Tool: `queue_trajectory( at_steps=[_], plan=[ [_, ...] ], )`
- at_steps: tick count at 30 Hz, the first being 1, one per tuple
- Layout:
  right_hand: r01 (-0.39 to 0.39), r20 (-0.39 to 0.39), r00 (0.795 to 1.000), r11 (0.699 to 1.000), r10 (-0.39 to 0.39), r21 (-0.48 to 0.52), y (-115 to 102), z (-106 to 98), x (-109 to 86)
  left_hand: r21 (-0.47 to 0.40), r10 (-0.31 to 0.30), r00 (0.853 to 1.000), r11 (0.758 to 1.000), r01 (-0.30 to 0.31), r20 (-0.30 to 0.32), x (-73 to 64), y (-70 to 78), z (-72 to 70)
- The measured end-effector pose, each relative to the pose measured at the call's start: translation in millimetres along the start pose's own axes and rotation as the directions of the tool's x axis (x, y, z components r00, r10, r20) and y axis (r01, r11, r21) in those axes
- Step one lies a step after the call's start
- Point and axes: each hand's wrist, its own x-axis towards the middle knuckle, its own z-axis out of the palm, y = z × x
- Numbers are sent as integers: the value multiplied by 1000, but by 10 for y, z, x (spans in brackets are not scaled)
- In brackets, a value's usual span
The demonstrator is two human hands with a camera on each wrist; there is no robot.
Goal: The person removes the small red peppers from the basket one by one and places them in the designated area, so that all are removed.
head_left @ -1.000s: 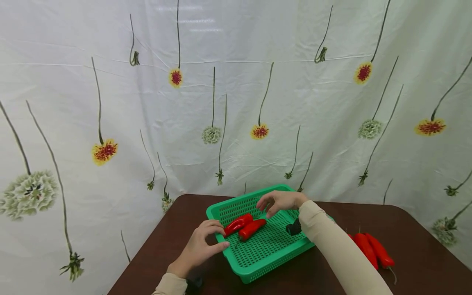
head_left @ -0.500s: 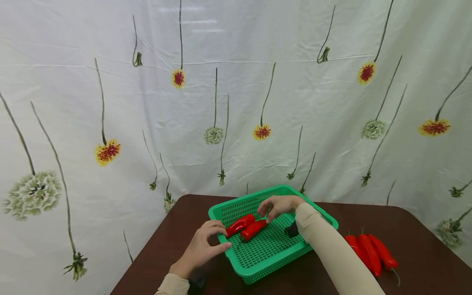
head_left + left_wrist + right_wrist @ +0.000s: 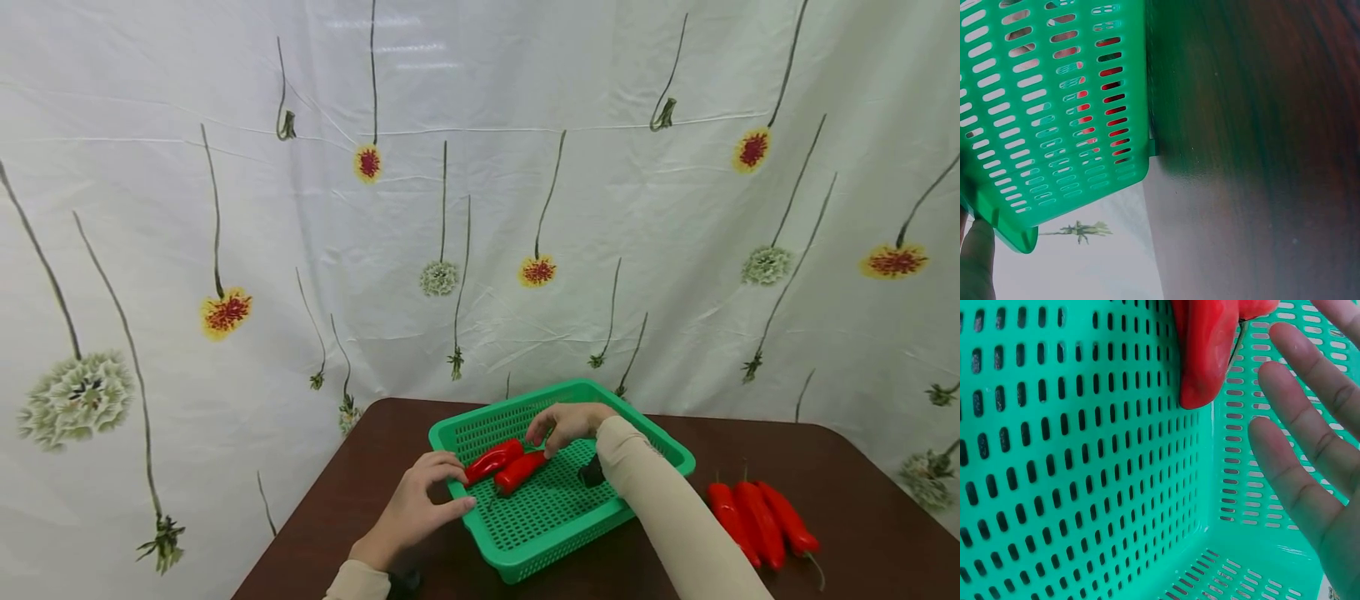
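Note:
A green perforated plastic basket (image 3: 517, 567) stands on the table with two red peppers (image 3: 495, 460) lying side by side in its left part. My left hand (image 3: 420, 504) holds the left rim, fingertips over the edge and thumb on it. In the left wrist view one finger (image 3: 977, 256) meets the rim from outside, and red shows through the slots. My right hand (image 3: 570, 422) reaches into the basket, thumb tip right at the end of the nearer pepper (image 3: 519, 472). The right wrist view shows its fingers (image 3: 1300, 437) extended and spread beside a red pepper (image 3: 1207, 356).
Several red peppers (image 3: 759, 523) with stems lie in a bunch on the dark wooden table (image 3: 330, 500), right of the basket. A white flowered cloth (image 3: 480, 208) hangs behind the table. Black wrist gear (image 3: 591, 473) hangs under my right wrist, inside the basket.
My right hand has lowered slightly, its thumb coming to the end of the nearer pepper. The left hand stays on the rim. The head view has shifted a little left.

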Motion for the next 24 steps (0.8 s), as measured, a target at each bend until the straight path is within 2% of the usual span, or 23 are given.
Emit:
queue_trajectory(
  at_steps=[14, 24],
  plan=[
    [-14, -4, 1000, 1000, 14, -13, 40, 73, 126, 1, 21, 1000, 1000, -21, -6, -8, 29, -9],
    [-25, -24, 999, 998, 23, -61, 67, 90, 158, 9, 47, 999, 999, -47, -16, -11, 17, 0]
  ],
)
